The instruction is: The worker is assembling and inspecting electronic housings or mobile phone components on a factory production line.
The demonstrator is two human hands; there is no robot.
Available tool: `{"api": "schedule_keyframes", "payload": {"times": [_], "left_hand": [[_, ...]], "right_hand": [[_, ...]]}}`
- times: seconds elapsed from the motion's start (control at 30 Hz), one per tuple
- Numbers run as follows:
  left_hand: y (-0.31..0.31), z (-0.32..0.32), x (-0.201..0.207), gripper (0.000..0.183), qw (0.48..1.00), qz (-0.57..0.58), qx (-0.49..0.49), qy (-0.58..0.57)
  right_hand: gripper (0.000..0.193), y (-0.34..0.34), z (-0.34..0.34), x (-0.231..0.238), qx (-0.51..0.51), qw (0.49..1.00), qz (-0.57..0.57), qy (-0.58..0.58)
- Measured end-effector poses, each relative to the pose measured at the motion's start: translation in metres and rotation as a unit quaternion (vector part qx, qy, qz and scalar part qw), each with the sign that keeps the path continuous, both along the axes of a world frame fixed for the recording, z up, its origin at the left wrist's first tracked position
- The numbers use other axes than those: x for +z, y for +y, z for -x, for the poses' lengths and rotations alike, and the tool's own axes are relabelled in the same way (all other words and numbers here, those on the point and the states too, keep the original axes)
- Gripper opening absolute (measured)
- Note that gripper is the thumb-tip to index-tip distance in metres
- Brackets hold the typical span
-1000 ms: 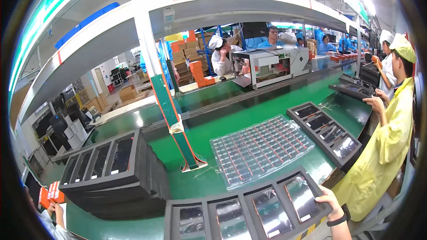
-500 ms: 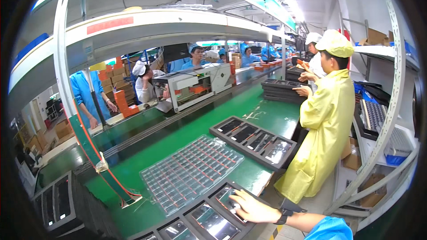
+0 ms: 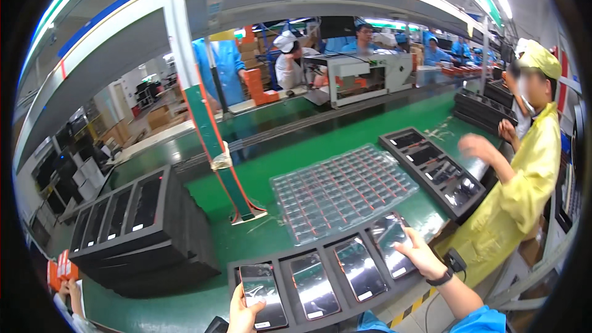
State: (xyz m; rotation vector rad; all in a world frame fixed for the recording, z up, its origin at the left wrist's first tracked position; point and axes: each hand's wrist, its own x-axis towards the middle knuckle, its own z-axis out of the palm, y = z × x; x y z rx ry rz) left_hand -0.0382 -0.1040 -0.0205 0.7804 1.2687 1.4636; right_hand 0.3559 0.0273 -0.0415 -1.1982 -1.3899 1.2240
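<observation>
A black foam tray (image 3: 338, 276) lies in front of me, with several dark phones in its slots. My left hand (image 3: 242, 313) grips the phone (image 3: 264, 296) at the tray's left end, thumb across its screen. At the other end, my right hand (image 3: 424, 256) holds the right edge of another phone (image 3: 388, 240), its thumb over the glass and its fingers partly hidden. Between them, two phones lie face up in their slots. Beyond the tray sits a clear plastic blister tray (image 3: 342, 194) with many small pockets.
To the left stands a stack of black foam trays (image 3: 166, 253), behind it a green post (image 3: 206, 129). Another phone tray (image 3: 453, 200) lies at the right, beside a co-worker in yellow (image 3: 518, 191). Across the green bench is a machine (image 3: 370, 77). Someone's hands hold orange boxes (image 3: 63, 268) lower left.
The view has swung left, so the scene sits farther right. My left hand has come into view, on the leftmost phone. My right hand stays at the rightmost one. The co-worker's arm has moved.
</observation>
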Motion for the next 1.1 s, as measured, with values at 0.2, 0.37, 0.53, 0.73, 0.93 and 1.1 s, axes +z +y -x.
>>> {"api": "schedule_keyframes", "payload": {"times": [0.2, 0.37, 0.53, 0.73, 0.93, 1.1], "left_hand": [[-0.003, -0.048, 0.03, 0.069, 0.998, -0.033, -0.023, -0.058], [0.004, -0.098, -0.004, 0.075, 0.999, -0.026, 0.042, -0.013], [0.006, -0.106, -0.005, 0.075, 0.995, -0.064, 0.026, 0.079], [0.012, -0.109, 0.004, 0.076, 1.0, -0.021, -0.004, 0.014], [0.025, -0.086, -0.015, 0.065, 0.977, -0.064, 0.035, -0.199], [0.017, -0.099, -0.001, 0.031, 0.988, 0.068, -0.106, -0.086]], "right_hand": [[0.056, -0.034, 0.046, -0.015, 0.071, 0.996, -0.051, 0.015], [0.05, -0.039, 0.085, 0.001, 0.051, 0.978, -0.126, -0.159], [0.061, -0.04, 0.098, -0.003, 0.106, 0.915, -0.269, -0.281], [0.061, -0.059, 0.101, 0.003, 0.024, 0.887, -0.284, -0.362], [0.053, -0.058, 0.103, 0.011, 0.028, 0.959, -0.202, -0.197], [0.053, -0.044, 0.096, -0.014, 0.037, 0.968, -0.203, -0.144]]}}
